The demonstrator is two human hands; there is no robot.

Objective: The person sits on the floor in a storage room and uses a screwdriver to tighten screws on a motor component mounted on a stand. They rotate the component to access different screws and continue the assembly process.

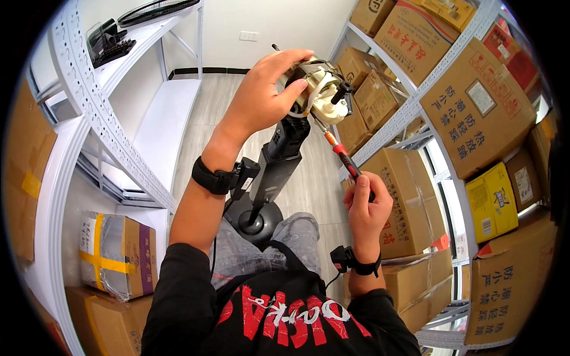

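A standing fan is in front of me, with its cream-coloured motor housing (329, 101) bare at the top and a black post (276, 172) below it. My left hand (261, 89) is closed around the far-left side of this fan head, thumb pressed on its near side. From the right, my right hand (369, 204) grips a screwdriver (345, 159) with a red and black handle. Its shaft slants up and left to the underside of the housing; the tip's exact contact is hidden. The round black base (264, 224) stands between my legs.
White metal shelving (160, 136) rises on the left, with black parts (113, 50) and a black wire guard (157, 12) on top. Cardboard boxes (409, 196) crowd the right-hand shelves, near a yellow box (491, 202). A taped carton (119, 255) sits lower left.
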